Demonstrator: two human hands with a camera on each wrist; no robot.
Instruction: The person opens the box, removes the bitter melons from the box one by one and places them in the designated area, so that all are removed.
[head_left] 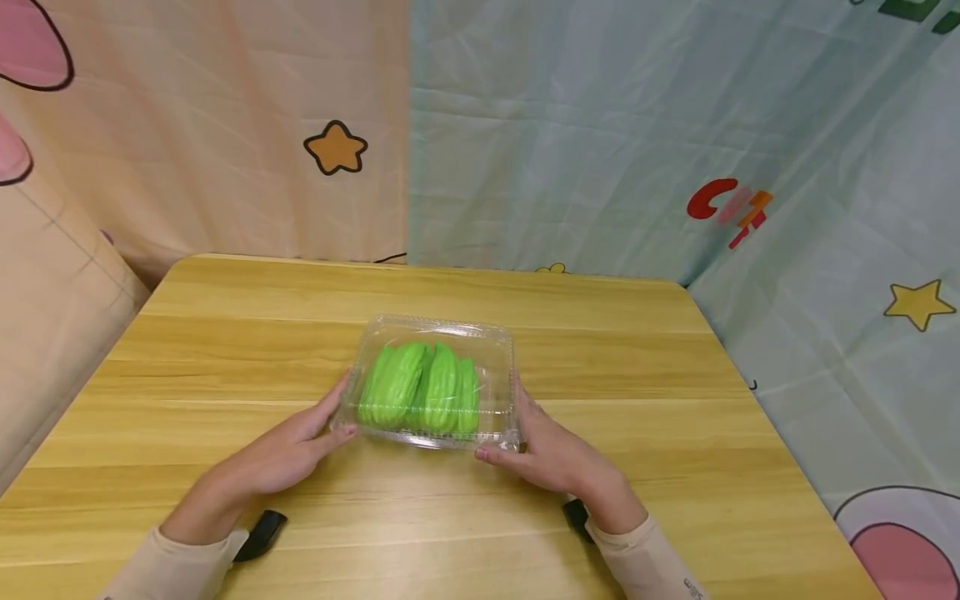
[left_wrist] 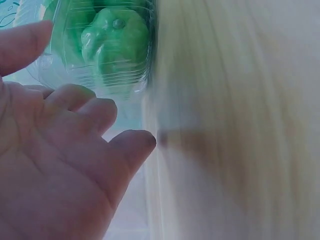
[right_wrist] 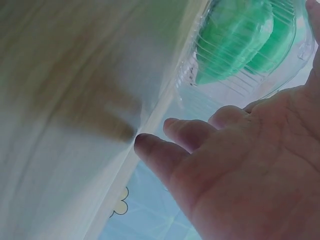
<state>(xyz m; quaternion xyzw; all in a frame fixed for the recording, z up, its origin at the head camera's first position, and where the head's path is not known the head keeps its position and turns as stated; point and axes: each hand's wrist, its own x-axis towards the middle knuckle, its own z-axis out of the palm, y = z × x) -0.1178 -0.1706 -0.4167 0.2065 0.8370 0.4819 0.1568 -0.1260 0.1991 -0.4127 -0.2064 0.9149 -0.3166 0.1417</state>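
Box of clear plastic [head_left: 497,385] is over the middle of the wooden table [head_left: 637,350], between two hands; the left hand [head_left: 288,454] is at its left side, fingers loose and mostly straight along the wall, thumb reaching to the near corner; the right hand [head_left: 555,450] is at the other side in the same way — fingers up along the wall, thumb by the near right corner. Both hands are open, touching the box from its two sides and not curled around it; in each wrist view the little finger sticks out away from the plastic.

Green bumpy gourds [head_left: 442,392] lie side by side inside, more to the left; they overlap, so it is hard to count them, and shine on the lid blurs them a bit. Some fingertips are hidden by the box; the wrist views cut off much of it, and the table there is a soft blur — I cannot tell if the bottom sits flat on the wood; both sleeves [head_left: 176,567] run out of the head view at the bottom.
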